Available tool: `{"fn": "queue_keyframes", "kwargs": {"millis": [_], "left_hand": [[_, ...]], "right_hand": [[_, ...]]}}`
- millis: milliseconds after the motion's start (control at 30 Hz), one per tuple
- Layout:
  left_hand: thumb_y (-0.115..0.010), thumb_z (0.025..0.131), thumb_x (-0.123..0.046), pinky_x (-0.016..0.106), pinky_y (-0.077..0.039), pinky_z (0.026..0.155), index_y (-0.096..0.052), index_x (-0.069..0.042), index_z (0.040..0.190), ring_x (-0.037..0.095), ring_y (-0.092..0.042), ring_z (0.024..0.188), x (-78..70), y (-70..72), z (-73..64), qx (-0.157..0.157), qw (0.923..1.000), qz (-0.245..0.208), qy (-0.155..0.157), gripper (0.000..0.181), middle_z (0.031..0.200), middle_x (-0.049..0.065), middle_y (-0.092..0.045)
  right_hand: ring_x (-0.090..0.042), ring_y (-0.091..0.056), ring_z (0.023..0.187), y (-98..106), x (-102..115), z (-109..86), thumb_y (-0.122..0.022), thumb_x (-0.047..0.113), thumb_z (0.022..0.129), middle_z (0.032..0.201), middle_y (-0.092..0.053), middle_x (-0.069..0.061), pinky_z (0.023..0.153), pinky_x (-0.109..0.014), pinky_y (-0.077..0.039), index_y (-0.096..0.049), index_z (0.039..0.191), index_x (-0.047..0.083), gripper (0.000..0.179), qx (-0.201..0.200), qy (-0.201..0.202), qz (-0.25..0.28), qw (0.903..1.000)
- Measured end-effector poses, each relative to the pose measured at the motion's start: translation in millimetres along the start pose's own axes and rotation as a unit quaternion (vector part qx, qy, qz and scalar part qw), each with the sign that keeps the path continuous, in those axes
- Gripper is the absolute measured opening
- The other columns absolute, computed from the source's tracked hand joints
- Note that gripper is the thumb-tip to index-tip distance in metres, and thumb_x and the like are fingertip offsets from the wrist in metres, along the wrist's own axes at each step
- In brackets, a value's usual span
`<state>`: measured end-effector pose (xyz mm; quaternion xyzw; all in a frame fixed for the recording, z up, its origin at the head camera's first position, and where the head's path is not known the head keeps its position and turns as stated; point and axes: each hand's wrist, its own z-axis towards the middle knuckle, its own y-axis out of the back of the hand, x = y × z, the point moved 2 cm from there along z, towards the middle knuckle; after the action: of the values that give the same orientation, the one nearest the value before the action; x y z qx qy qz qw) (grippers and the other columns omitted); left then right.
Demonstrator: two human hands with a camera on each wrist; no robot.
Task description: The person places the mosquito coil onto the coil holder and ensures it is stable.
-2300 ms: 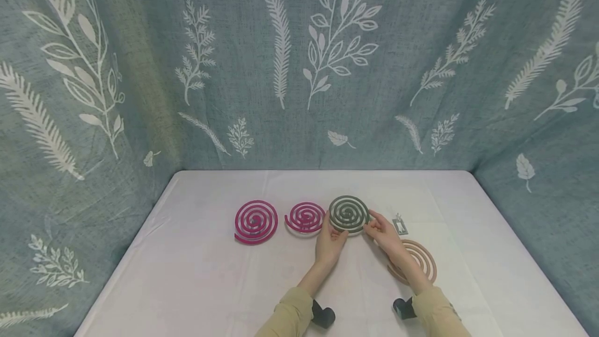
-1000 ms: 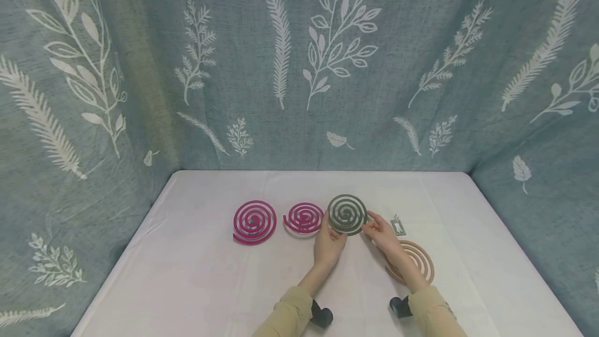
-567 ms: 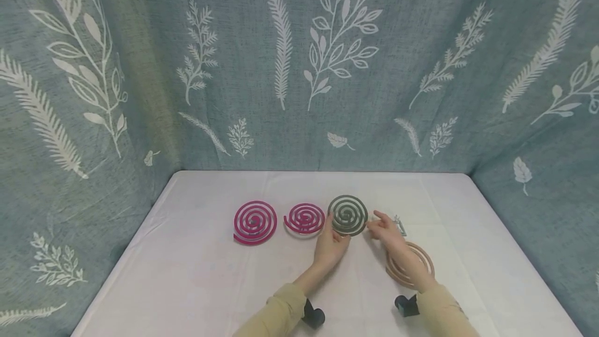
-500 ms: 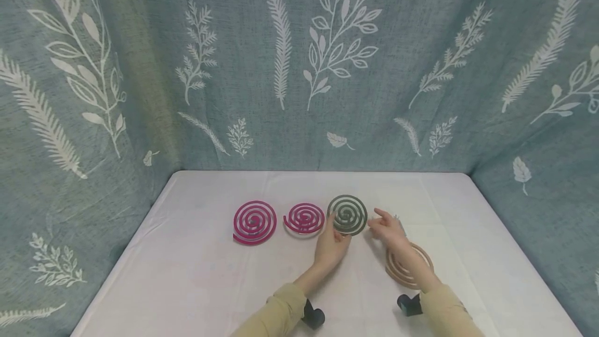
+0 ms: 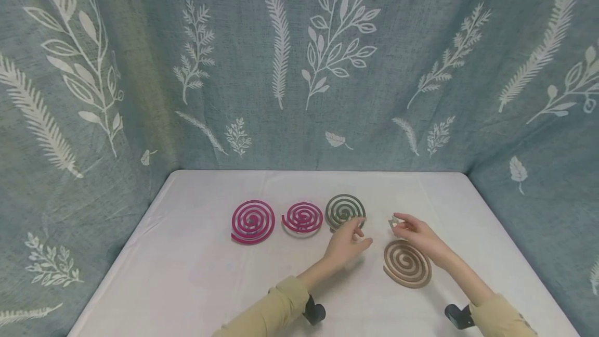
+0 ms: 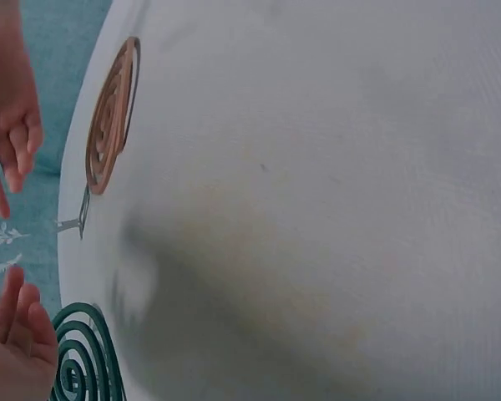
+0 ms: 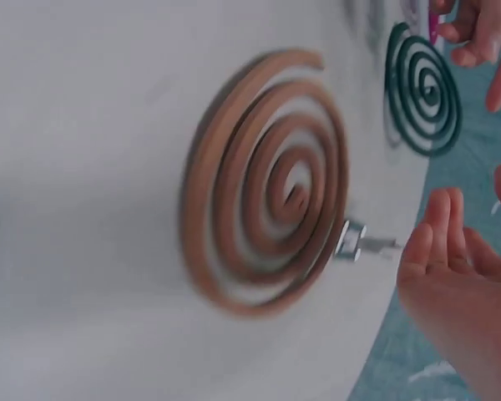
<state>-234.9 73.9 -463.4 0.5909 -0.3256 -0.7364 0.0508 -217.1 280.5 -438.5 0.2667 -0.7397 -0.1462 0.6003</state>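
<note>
My left hand (image 5: 346,246) is just in front of the green mosquito coil (image 5: 343,206), overlapping its lower edge in the head view. Its fingers are loosely spread and hold nothing. To the right, my right hand (image 5: 423,238) hovers with relaxed fingers, its fingertips close to a small metal coil stand (image 5: 392,222). The right wrist view shows this stand (image 7: 361,242) on the table between the brown coil and the fingers (image 7: 438,225). Flat on the cloth below the right hand lies the brown mosquito coil (image 5: 407,264).
Two magenta mosquito coils stand left of the green one: a nearer-to-centre coil (image 5: 302,218) and a farther-left coil (image 5: 253,222). A white cloth covers the table (image 5: 187,264). Behind it hangs a blue-green curtain (image 5: 262,134) with white leaf patterns.
Both hands held the green coil at first; the right hand let go, then the left. The right hand has moved right to the metal stand, uncovering the brown coil. The left has drawn slightly rightward.
</note>
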Motion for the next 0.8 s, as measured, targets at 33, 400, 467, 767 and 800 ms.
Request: {"fn": "queue_keyframes", "kwargs": {"millis": [33,400,467,767,800], "left_hand": [[-0.066,0.086,-0.027,0.018,-0.043,0.069,-0.05,-0.011,0.134,0.013,-0.057,0.087,-0.9,-0.7,-0.1,0.014,0.9998,0.007,-0.008,0.053,0.098,0.004,-0.064],[-0.071,0.083,-0.036,0.019,-0.045,0.085,-0.048,-0.011,0.138,0.014,-0.055,0.102,-2.8,-14.7,4.4,0.157,0.983,0.069,-0.066,0.065,0.112,0.003,-0.06],[-0.073,0.081,-0.037,0.019,-0.044,0.089,-0.048,-0.01,0.138,0.012,-0.055,0.103,-1.5,-17.9,5.5,0.171,0.9786,0.085,-0.077,0.068,0.113,0.002,-0.06],[-0.078,0.075,-0.038,0.015,-0.042,0.087,-0.047,-0.008,0.139,0.004,-0.048,0.092,3.3,-31.6,9.8,0.205,0.9702,0.11,-0.067,0.077,0.107,-0.001,-0.056],[-0.079,0.075,-0.037,0.014,-0.042,0.086,-0.047,-0.007,0.138,0.004,-0.047,0.091,4.1,-32.9,10.2,0.208,0.9707,0.104,-0.059,0.077,0.106,-0.001,-0.055]], "right_hand": [[-0.033,-0.058,0.109,4,-3,-3.2,-0.053,0.03,0.096,0.119,-0.056,-0.021,0.095,-0.047,-0.048,-0.032,0.144,-0.001,0.061,0.002,-0.003,-0.015,0.9999],[-0.018,-0.059,0.091,34,-45,-25.1,-0.061,0.026,0.09,0.099,-0.061,-0.009,0.078,-0.035,-0.049,-0.039,0.135,-0.012,0.062,0.049,-0.02,-0.098,0.9938],[-0.016,-0.058,0.09,37,-51,-27.7,-0.063,0.028,0.089,0.099,-0.06,-0.008,0.077,-0.034,-0.05,-0.04,0.134,-0.012,0.065,0.048,-0.035,-0.109,0.9923],[-0.016,-0.053,0.085,33,-72,-35.1,-0.076,0.029,0.078,0.097,-0.058,-0.006,0.071,-0.026,-0.047,-0.042,0.133,-0.012,0.077,0.031,-0.056,-0.114,0.9914],[-0.016,-0.053,0.086,32,-73,-35.9,-0.077,0.029,0.076,0.098,-0.058,-0.006,0.071,-0.026,-0.047,-0.043,0.133,-0.011,0.077,0.026,-0.054,-0.117,0.9913]]}}
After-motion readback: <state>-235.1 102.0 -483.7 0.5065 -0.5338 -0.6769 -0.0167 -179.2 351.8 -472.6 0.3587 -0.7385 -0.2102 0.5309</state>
